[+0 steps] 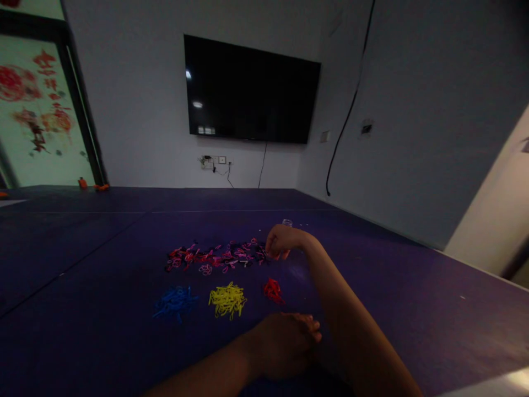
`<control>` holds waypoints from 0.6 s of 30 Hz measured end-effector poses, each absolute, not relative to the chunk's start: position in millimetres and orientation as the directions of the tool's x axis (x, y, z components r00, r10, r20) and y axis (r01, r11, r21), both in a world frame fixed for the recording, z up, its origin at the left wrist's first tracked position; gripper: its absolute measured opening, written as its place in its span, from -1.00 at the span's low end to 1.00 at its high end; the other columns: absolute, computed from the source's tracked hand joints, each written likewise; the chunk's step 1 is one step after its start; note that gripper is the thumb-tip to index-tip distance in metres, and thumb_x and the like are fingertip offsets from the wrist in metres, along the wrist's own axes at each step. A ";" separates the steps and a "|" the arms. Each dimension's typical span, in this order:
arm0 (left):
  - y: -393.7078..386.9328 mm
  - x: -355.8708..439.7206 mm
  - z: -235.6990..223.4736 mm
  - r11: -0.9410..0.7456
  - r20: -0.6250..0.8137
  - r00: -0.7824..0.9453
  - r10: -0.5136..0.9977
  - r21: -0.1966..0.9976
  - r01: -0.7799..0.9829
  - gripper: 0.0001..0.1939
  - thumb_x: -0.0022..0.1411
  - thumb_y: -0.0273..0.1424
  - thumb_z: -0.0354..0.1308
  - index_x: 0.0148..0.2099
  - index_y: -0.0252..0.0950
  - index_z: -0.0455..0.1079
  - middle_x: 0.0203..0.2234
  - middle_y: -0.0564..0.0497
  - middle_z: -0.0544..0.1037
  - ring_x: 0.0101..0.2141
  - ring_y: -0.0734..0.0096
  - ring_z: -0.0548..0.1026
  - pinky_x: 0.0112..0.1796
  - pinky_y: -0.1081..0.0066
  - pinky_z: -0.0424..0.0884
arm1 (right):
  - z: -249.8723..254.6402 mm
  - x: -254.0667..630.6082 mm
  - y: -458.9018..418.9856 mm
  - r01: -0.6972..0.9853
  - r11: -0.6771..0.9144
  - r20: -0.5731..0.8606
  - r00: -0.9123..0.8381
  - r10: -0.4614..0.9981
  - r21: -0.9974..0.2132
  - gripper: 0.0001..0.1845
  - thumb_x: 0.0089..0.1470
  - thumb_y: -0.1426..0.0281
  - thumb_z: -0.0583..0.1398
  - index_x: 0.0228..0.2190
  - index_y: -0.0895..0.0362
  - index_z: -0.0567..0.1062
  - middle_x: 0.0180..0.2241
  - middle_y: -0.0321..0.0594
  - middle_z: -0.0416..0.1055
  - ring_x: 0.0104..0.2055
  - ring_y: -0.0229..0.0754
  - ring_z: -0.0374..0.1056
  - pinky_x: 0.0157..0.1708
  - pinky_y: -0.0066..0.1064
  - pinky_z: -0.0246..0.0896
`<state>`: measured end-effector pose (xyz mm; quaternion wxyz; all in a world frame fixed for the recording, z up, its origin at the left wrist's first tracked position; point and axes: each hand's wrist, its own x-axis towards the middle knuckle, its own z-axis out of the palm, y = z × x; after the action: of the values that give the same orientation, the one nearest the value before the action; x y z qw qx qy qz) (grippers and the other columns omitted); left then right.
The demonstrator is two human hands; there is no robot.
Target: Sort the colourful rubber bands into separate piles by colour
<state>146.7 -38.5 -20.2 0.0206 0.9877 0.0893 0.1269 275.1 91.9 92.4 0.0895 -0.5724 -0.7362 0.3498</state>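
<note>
My right hand (283, 241) reaches to the right end of a long scatter of mixed pink, red and dark rubber bands (215, 255). Its fingers point down and bend together at the edge of the scatter; whatever is between the fingertips is too small to make out. Nearer to me, my left hand (289, 341) rests low over the table with its fingers curled together, the palm side hidden. Just beyond it sits a small pile of red bands (273, 290). A yellow pile (227, 300) and a blue pile (176, 302) of bands lie further left.
A small clear container (287, 223) stands behind my right hand. The purple-blue table (103, 342) runs up towards the wall, where a black television (252, 91) hangs. A dark cable (345, 118) dangles at the right. Small orange objects (82, 183) show at the far left.
</note>
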 end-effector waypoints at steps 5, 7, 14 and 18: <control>-32.6 151.0 -25.3 -0.985 0.250 0.959 0.137 0.142 0.103 -0.68 0.28 -0.38 -0.01 0.06 -0.32 0.28 0.01 -0.05 0.44 0.01 0.35 0.39 -0.02 0.49 0.30 | 106.6 250.8 107.5 0.796 0.251 0.059 -0.263 0.963 -0.551 -0.71 -0.24 0.53 0.25 -0.36 0.16 0.61 -0.49 -0.21 0.55 -0.49 -0.23 0.44 -0.50 -0.55 0.30; -28.0 152.2 -30.8 -0.984 0.233 0.966 0.112 0.165 0.074 -0.75 0.29 -0.37 -0.01 -0.02 -0.29 0.35 -0.04 0.02 0.48 -0.03 0.40 0.42 -0.08 0.56 0.33 | 102.7 234.2 116.1 0.815 0.318 0.175 -0.266 0.948 -0.484 -0.68 -0.22 0.57 0.21 -0.33 0.17 0.61 -0.39 -0.20 0.56 -0.37 -0.17 0.47 -0.41 -0.54 0.30; -13.3 156.9 -57.7 -0.988 0.156 0.976 0.153 0.042 0.148 -0.73 0.28 -0.36 0.02 0.00 -0.26 0.38 0.02 0.01 0.44 -0.06 0.25 0.45 -0.07 0.41 0.36 | 56.8 196.9 135.3 0.843 0.425 0.203 -0.376 0.904 -0.331 -0.60 -0.20 0.62 0.11 -0.32 0.16 0.62 -0.31 -0.22 0.56 -0.22 -0.16 0.45 -0.27 -0.57 0.24; -12.9 163.5 -57.5 -0.985 0.070 0.983 0.169 -0.020 0.171 -0.69 0.17 -0.36 0.13 -0.02 -0.26 0.42 -0.12 -0.03 0.54 -0.17 0.19 0.52 -0.20 0.37 0.44 | 32.0 198.0 136.1 0.867 0.398 0.158 -0.366 0.917 -0.301 -0.62 -0.19 0.59 0.12 -0.32 0.15 0.62 -0.28 -0.15 0.56 -0.21 -0.14 0.45 -0.27 -0.53 0.24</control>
<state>163.5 -12.9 -57.5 -0.0130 0.9957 0.0853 0.0340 198.0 136.1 32.0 0.1513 -0.5423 -0.8222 0.0834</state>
